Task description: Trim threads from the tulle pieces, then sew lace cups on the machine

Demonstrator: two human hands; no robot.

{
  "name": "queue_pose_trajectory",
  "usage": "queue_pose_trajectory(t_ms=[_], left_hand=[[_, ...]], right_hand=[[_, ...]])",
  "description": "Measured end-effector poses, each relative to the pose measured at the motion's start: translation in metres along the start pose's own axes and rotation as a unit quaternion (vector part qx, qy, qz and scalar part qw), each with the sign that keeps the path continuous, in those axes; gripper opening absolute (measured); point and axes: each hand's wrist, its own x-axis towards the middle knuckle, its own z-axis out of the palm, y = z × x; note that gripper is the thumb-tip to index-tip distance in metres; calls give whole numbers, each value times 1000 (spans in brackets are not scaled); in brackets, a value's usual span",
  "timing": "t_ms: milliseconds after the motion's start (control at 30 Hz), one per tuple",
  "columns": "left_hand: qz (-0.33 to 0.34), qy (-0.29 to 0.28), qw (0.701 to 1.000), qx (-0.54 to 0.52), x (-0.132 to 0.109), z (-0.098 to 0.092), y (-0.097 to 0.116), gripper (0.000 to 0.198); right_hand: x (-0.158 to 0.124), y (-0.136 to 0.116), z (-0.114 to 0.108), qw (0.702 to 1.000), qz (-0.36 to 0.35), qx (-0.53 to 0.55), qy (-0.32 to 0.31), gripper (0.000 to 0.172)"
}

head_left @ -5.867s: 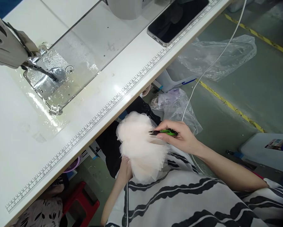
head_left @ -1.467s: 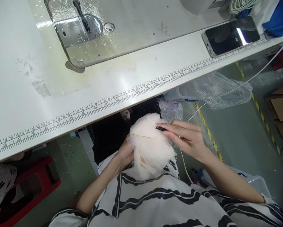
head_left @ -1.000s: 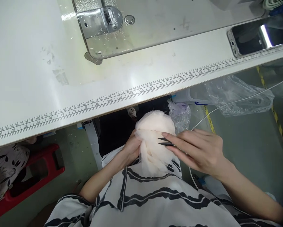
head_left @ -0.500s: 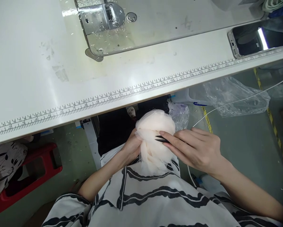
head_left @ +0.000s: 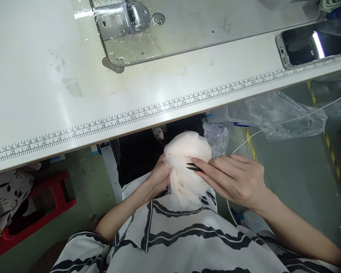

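Note:
A bundle of pale peach, sheer tulle fabric (head_left: 189,148) is bunched above my lap, close to my striped shirt. My left hand (head_left: 161,175) grips its left side, with the fingertips partly hidden by the fabric. In my right hand (head_left: 235,178) is a pair of black tweezers (head_left: 192,167), pinched between thumb and fingers. The two pointed tips lie at the surface of the tulle, slightly apart. Whether they hold any thread or cloth is too small to tell.
In front is a white sewing table (head_left: 45,87) with a printed ruler edge, a metal needle plate (head_left: 113,22) and a phone (head_left: 315,41). A red stool (head_left: 53,193) stands lower left. A clear plastic bag (head_left: 286,117) and a white cable (head_left: 275,124) are at the right.
Almost nothing differs. The tweezer tips have come slightly closer together, and my right hand has shifted a touch to the left.

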Motion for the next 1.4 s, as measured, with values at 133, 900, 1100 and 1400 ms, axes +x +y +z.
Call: queue_pose_trajectory(t_ms=[133,900,1100,1400], left_hand=[[2,3,1000,-4,1,0,-1,40],[-8,10,1000,-8,2,-2,-5,37],[-12,20,1000,-1,3,-1,-4,34],[-10,13,1000,-15,2,-1,-4,34]], right_hand=[[1,0,2,1000,-2,2,5,31],[-2,-4,2,999,-39,-10,18,34],[-1,-2,3,999,-38,-1,17,35],[-2,-1,4,999,-21,34,23,31]])
